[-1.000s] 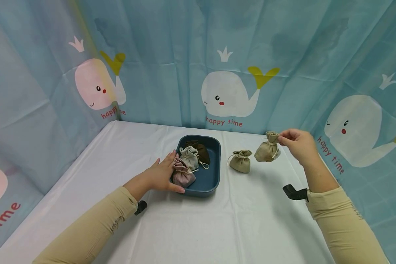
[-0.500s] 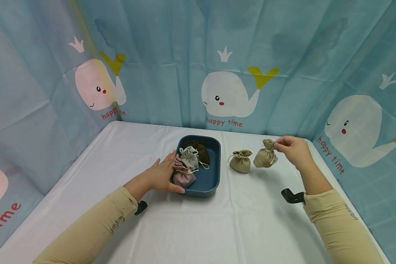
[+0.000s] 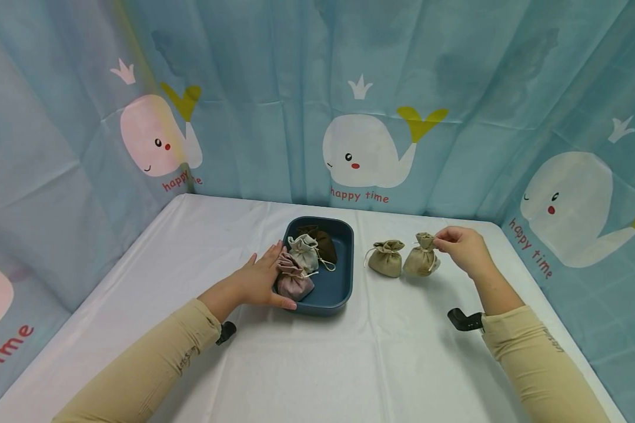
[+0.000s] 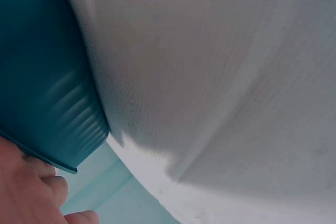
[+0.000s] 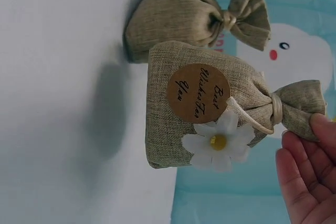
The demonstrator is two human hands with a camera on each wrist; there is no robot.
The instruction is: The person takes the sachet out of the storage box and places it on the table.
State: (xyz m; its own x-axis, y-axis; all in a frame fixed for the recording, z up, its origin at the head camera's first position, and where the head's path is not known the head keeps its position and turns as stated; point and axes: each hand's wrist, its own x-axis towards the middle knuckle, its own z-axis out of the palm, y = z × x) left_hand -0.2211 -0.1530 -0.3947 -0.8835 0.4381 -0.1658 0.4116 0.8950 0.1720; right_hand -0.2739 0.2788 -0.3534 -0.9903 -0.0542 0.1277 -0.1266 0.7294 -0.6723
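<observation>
Right hand (image 3: 465, 249): held bag (image 3: 422, 258) suspended above the surface (image 3: 317, 370)

The grip of the right hand is clamped on the held bag: thumb and fingers pinch the edge of its gathered top (image 5: 302, 106). The held bag hangs upright, just clear of the surface, to the right of the tray (image 3: 338, 282). A pale cord (image 5: 249, 116) ties its neck. Its body carries a round brown label (image 5: 198, 93), marked "Best Wishes For You", and a white flower (image 5: 218, 141) with a yellow centre.

Just left of the held bag, the standing bag (image 3: 386, 261), of similar beige cloth, rests on the surface. Contact between these two bags cannot be determined.

The grip of the left hand (image 3: 256, 279) is apart: fingers extend along the left side of the tray; the thumb lies at its near left corner. The dark blue tray contains three bags, grouped toward its left side: the brown bag (image 3: 325, 245) at the far end, the white bag (image 3: 303, 252) between, the mauve bag (image 3: 295, 288) nearest.

Beige sleeves (image 3: 540, 358) cover both forearms. Beyond the white surface, a light blue curtain (image 3: 270, 147) carries whale prints (image 3: 367, 150).
</observation>
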